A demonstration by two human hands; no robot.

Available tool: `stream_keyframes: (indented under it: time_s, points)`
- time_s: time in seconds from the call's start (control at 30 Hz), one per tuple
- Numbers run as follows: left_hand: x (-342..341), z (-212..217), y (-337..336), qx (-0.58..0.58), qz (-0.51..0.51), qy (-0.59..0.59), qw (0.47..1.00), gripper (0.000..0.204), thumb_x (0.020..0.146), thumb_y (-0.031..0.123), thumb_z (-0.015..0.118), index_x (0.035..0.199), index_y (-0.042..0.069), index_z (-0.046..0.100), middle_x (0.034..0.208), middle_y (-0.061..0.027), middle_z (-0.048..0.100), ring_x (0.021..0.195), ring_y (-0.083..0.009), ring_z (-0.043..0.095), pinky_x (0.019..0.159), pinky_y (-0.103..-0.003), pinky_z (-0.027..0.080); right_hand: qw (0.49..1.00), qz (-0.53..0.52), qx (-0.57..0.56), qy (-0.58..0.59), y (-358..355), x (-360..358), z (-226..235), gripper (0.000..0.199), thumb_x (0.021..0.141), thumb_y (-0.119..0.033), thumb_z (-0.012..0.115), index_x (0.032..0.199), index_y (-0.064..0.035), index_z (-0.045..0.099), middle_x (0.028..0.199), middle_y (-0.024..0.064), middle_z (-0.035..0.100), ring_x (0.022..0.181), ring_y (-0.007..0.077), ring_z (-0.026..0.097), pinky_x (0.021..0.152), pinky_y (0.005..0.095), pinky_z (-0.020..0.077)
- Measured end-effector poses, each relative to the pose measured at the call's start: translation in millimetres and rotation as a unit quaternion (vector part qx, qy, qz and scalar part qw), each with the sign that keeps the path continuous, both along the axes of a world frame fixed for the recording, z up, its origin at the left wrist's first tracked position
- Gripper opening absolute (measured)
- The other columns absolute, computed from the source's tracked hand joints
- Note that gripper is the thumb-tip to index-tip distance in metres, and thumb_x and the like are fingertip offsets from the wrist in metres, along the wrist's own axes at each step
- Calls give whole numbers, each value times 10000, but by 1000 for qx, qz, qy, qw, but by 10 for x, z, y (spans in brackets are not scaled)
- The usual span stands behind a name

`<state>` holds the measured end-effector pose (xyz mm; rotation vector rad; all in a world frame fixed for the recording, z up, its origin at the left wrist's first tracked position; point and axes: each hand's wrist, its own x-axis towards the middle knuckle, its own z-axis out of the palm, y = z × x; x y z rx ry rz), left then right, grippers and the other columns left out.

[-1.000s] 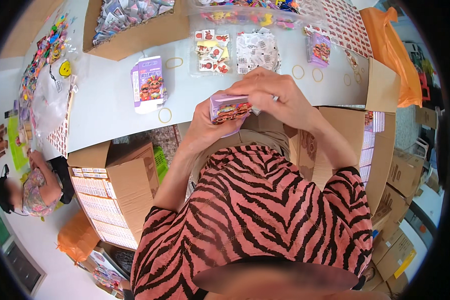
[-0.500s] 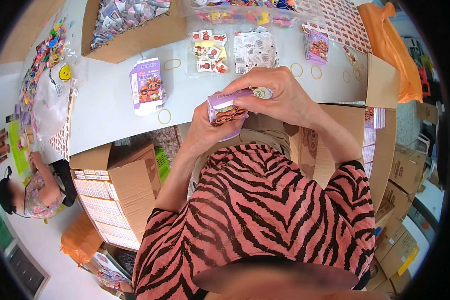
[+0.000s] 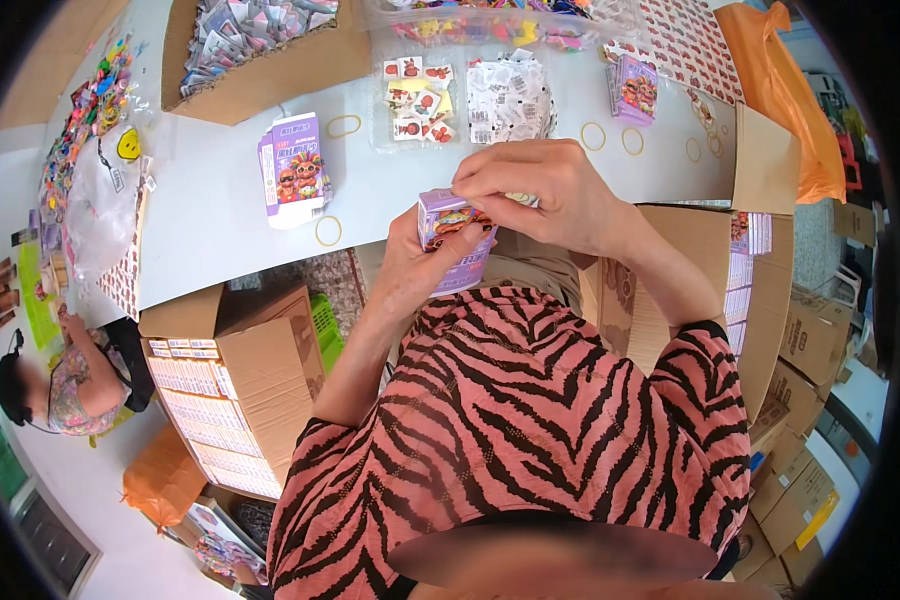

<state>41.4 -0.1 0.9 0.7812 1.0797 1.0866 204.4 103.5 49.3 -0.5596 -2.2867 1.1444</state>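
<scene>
Gripping hand: the left hand (image 3: 410,258) is closed around a small purple cartoon-printed carton (image 3: 459,272), its thumb laid across the printed front and its other fingers mostly hidden behind.
Purple carton: held tilted above the person's lap, just off the table's near edge; its lower front shows below the left thumb, its upper end just under the right fingertips.
Right hand: the right hand (image 3: 555,195) is bent over the carton's upper end, thumb and forefinger drawn close together at its right corner; whether they pinch the carton or only touch it, I cannot tell.
Yellowish scrap: a small pale-yellow piece (image 3: 520,199) shows beside the right thumb, partly covered by the hand; how firmly it is held is unclear.
White table: on the table (image 3: 205,215), flattened purple cartons (image 3: 295,170) lie to the left, a rubber band (image 3: 328,231) just beside them.
Beyond the hands: red-and-white picture cards (image 3: 408,129) lie beside a pile of white packets (image 3: 510,105), with a purple stack (image 3: 634,90) farther right.
</scene>
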Motion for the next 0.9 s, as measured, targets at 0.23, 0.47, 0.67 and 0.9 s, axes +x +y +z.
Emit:
stream_keyframes:
  time_s: [0.23, 0.47, 0.67, 0.9]
  points:
    - [16, 82, -6, -28, 33, -44, 998, 279, 846, 133, 645, 1078, -3, 569, 933, -69, 648, 820, -112, 615, 715, -253, 509, 993, 34, 92, 60, -16, 17, -91, 228, 768, -17, 616, 992, -21, 656, 1021, 109, 624, 932, 243, 602, 803, 334, 488]
    - [23, 62, 36, -58, 40, -122, 990, 264, 872, 133, 601, 1090, -11, 561, 932, -105, 648, 801, -176, 648, 702, -293, 544, 975, 53, -194, 97, -42, 57, -264, 277, 894, -124, 538, 1146, -24, 592, 1162, 112, 569, 1099, 229, 525, 942, 338, 399]
    - [28, 68, 78, -44, 82, -122, 988, 266, 876, 120, 588, 1096, -23, 543, 917, -122, 645, 785, -209, 654, 679, -311, 555, 996, -51, -58, 46, -122, 0, -248, 300, 868, -118, 573, 1158, -44, 596, 1116, 135, 577, 1065, 250, 534, 916, 336, 414]
    - [18, -47, 79, -44, 25, -154, 987, 351, 894, 161, 568, 1191, 6, 465, 992, -128, 618, 871, -236, 640, 764, -335, 553, 995, -61, -68, 37, -35, 31, -233, 234, 823, -94, 632, 1053, -67, 665, 957, 116, 620, 902, 213, 589, 778, 312, 473]
